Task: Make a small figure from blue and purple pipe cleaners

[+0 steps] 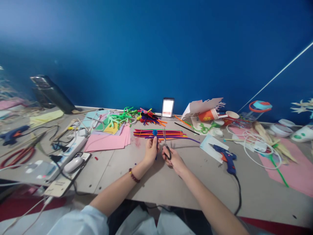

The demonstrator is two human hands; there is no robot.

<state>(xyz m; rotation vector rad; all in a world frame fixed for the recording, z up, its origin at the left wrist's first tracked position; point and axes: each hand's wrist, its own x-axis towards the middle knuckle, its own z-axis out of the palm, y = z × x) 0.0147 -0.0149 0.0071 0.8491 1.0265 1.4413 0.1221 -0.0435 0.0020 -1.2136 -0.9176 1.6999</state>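
Near the middle of the table, my left hand (151, 150) is closed on a dark blue pipe cleaner piece with a fuzzy blue ball (155, 132) at its top. The ball stands just above my thumb. My right hand (175, 160) is closed around the black handles of a pair of scissors (167, 151). Their blades point up and away from me, a little right of the ball and apart from it. Behind both hands lies a bundle of pipe cleaners (144, 133) in red, purple and orange. A single purple pipe cleaner (190, 139) sticks out to the right.
Pink paper sheets (105, 141) and a green pipe cleaner pile (122, 118) lie left. A phone (168, 107) leans against the blue wall. At right are a blue glue gun (227, 157), a red paper cup (207, 115) and a coiled white cable (246, 153). A power strip (67, 156) sits left.
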